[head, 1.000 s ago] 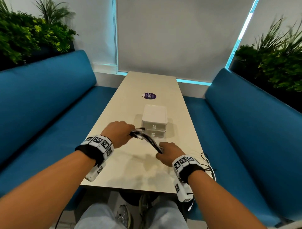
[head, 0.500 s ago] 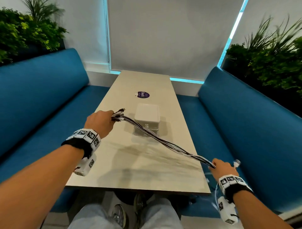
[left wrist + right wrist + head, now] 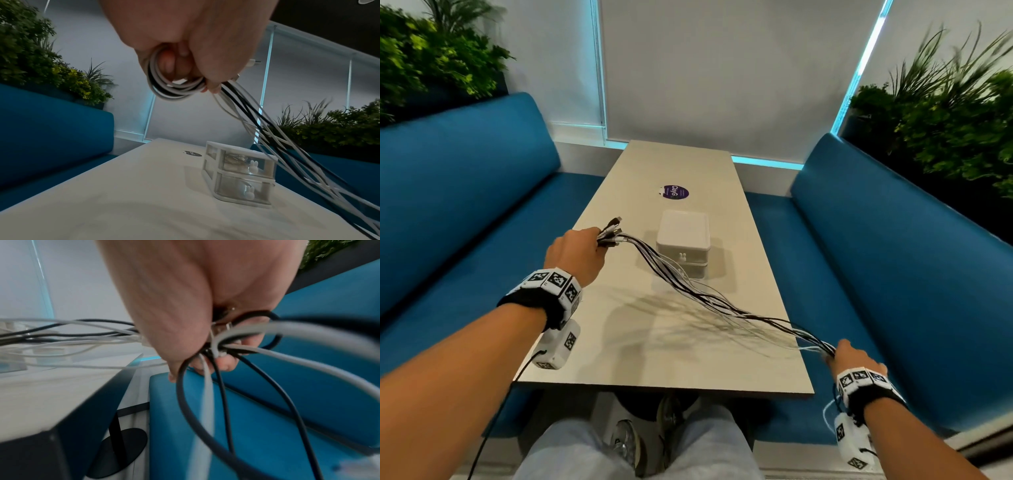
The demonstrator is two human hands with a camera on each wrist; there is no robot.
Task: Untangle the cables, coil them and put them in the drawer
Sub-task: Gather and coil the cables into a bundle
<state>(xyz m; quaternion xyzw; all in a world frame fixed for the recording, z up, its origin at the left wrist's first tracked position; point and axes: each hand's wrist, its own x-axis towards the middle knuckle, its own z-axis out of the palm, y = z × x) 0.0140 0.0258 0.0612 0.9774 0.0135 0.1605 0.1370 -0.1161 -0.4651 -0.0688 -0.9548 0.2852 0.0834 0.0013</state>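
The cables (image 3: 709, 294) hang stretched above the counter (image 3: 619, 359), from the left hand (image 3: 575, 253) at 10 o'clock to the right hand (image 3: 854, 358) at 4; each hand grasps one end. Untangling looks near done; coiling has barely begun. The drawers (image 3: 683, 246) look shut. Blur hides how many cables remain crossed.

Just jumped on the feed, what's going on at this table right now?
A person is stretching a bundle of black and white cables above the table. The left hand grips the connector end with a few loops coiled in its fist; the right hand grips the other end past the table's right edge. The strands sag apart, not yet coiled. The small two-drawer box has both drawers closed.
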